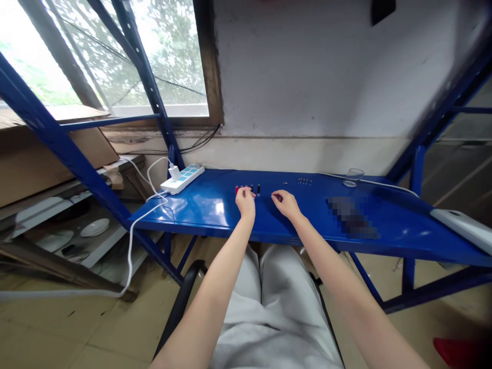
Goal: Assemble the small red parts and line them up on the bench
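Fingers of the left hand (246, 201) curled over a row of small cylinders (251, 187) on the blue table (192, 201), partly hiding it; whether they gripped one could not be told. From a red piece (237, 190) the row ran rightward to a black piece (259, 189), just clear of those fingers, its long axis up and down in the view. Fingers of the right hand (287, 204) bent toward the thumb, their hold unclear. Farther right were tiny parts (305, 181), a clear cup (352, 178) and a blurred dark object (349, 218).
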Demonstrator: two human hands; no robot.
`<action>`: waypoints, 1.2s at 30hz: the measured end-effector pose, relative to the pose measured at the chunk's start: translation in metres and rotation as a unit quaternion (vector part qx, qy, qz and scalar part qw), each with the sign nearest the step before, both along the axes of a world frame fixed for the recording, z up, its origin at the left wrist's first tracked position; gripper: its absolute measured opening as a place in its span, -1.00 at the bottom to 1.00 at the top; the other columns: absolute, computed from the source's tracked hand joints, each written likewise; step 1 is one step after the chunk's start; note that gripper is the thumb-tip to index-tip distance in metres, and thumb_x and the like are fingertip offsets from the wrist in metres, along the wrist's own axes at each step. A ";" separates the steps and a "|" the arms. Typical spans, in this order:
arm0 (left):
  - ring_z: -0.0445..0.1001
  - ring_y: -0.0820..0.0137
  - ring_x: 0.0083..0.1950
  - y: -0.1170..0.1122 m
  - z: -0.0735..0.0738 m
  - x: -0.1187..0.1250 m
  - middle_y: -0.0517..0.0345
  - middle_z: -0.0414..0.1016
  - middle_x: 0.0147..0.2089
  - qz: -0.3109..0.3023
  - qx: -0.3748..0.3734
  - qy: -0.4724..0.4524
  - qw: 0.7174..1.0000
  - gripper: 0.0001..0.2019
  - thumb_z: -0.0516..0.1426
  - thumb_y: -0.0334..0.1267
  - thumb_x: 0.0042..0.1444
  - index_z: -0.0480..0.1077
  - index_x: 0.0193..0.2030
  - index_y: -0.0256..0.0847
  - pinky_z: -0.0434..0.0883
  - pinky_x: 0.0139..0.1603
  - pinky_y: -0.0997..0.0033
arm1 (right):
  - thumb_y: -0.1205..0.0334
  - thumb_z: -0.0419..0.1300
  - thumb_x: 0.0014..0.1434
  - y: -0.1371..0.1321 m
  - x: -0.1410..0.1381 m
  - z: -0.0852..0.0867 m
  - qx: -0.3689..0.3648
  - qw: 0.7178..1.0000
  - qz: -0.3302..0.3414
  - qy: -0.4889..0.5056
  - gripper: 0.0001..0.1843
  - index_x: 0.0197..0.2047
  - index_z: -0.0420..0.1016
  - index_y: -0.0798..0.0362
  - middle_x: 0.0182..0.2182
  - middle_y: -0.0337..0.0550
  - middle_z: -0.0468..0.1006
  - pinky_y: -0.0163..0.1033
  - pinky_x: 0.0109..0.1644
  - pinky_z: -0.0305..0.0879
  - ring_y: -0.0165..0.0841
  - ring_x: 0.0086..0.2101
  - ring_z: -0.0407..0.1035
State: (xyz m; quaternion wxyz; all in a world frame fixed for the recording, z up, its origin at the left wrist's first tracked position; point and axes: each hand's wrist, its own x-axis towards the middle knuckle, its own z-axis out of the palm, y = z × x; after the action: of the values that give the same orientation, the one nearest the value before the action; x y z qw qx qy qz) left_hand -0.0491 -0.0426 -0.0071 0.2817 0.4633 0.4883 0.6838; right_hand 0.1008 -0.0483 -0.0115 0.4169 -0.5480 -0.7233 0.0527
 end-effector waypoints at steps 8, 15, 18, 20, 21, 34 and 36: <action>0.32 0.53 -0.48 0.006 -0.003 -0.002 0.26 0.29 -0.55 0.013 -0.001 -0.053 0.999 -0.79 -0.09 -0.20 0.11 0.27 -0.40 -0.23 0.32 -0.29 0.49 | 0.12 0.17 -0.01 0.028 -0.022 0.006 -0.110 0.992 -0.046 -0.042 -0.73 -0.23 0.47 0.05 -0.29 -0.12 0.51 -0.20 -0.18 0.22 -0.28 -0.23 0.35; 0.30 0.53 -0.49 0.005 -0.001 -0.001 0.24 0.29 -0.56 -0.007 0.017 -0.092 0.996 -0.82 -0.04 -0.23 0.08 0.28 -0.44 -0.24 0.30 -0.38 0.52 | 0.04 0.20 -0.04 0.042 -0.040 0.011 -0.181 0.977 -0.083 -0.079 -0.70 -0.24 0.49 0.00 -0.20 -0.13 0.51 -0.09 -0.10 0.14 -0.19 -0.11 0.30; 0.30 0.52 -0.50 0.004 0.000 -0.001 0.24 0.29 -0.57 -0.012 0.018 -0.104 0.994 -0.83 -0.03 -0.24 0.07 0.28 -0.46 -0.24 0.29 -0.38 0.51 | 0.02 0.21 -0.05 0.044 -0.045 0.012 -0.188 0.974 -0.089 -0.085 -0.70 -0.26 0.50 -0.01 -0.19 -0.12 0.50 -0.10 -0.09 0.12 -0.20 -0.11 0.29; 0.30 0.53 -0.50 0.004 0.001 -0.001 0.24 0.29 -0.57 -0.012 0.019 -0.104 0.994 -0.83 -0.03 -0.25 0.07 0.28 -0.46 -0.24 0.29 -0.36 0.50 | 0.02 0.20 -0.04 0.045 -0.048 0.011 -0.192 0.973 -0.097 -0.082 -0.71 -0.26 0.50 0.00 -0.19 -0.11 0.50 -0.11 -0.10 0.11 -0.20 -0.11 0.30; 0.30 0.53 -0.50 0.004 0.001 -0.001 0.25 0.29 -0.57 -0.011 0.019 -0.103 0.994 -0.83 -0.02 -0.25 0.07 0.28 -0.46 -0.24 0.29 -0.35 0.50 | 0.03 0.20 -0.04 0.045 -0.049 0.011 -0.193 0.973 -0.102 -0.079 -0.71 -0.27 0.50 0.00 -0.19 -0.11 0.50 -0.12 -0.11 0.11 -0.20 -0.12 0.30; 0.33 0.56 -0.46 -0.005 0.005 0.004 0.26 0.34 -0.47 -0.044 0.052 -0.003 0.998 -0.55 0.11 -0.15 0.03 0.17 0.07 -0.20 0.29 -0.32 0.55 | 0.14 0.09 0.07 0.026 -0.037 0.018 -0.039 0.992 -0.089 -0.076 -0.82 -0.37 0.43 0.05 -0.32 -0.14 0.47 -0.22 -0.24 -0.02 -0.28 -0.24 0.30; 0.32 0.57 -0.47 -0.007 0.005 0.006 0.26 0.35 -0.45 -0.074 0.062 0.039 0.995 -0.48 0.15 -0.14 0.00 0.17 0.11 -0.17 0.28 -0.36 0.57 | 0.14 0.06 0.11 0.016 -0.031 0.018 0.015 0.988 -0.086 -0.127 -0.80 -0.38 0.42 0.07 -0.34 -0.10 0.46 -0.21 -0.24 -0.06 -0.28 -0.26 0.28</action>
State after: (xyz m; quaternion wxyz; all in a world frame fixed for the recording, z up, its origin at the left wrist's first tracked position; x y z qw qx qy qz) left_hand -0.0427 -0.0497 -0.0020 0.2827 0.5409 0.4205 0.6713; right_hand 0.0694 -0.0324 0.0061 0.3330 -0.6039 -0.7213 -0.0642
